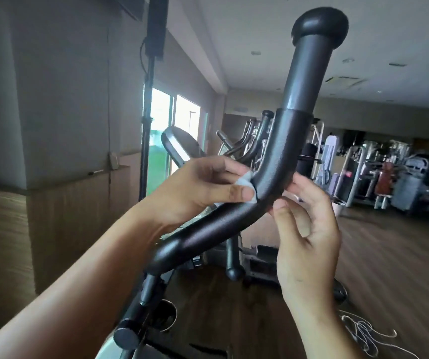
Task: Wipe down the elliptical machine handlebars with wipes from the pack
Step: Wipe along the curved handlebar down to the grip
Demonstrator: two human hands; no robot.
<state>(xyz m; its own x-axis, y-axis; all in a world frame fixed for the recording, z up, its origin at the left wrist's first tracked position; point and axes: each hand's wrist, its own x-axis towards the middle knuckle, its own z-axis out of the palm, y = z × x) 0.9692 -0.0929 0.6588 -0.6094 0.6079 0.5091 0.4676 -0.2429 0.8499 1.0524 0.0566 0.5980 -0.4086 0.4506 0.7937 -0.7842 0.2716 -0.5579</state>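
A dark curved handlebar [273, 177] of the elliptical rises through the middle of the view to a rounded black end cap [320, 24]. My left hand [197, 190] pinches a small white wipe [245, 183] and presses it against the left side of the bar at its bend. My right hand [306, 224] is at the right side of the same bend, fingers curled loosely, fingertips touching the bar's underside. A sliver of white shows at its fingers; I cannot tell what it is. The wipe pack is not in view.
The elliptical's console [179, 146] and lower frame [140, 327] sit behind and below the bar. A black stand pole [147, 120] rises at left by a window. Gym machines [379, 177] fill the far right. Loose string [363, 330] lies on the wooden floor.
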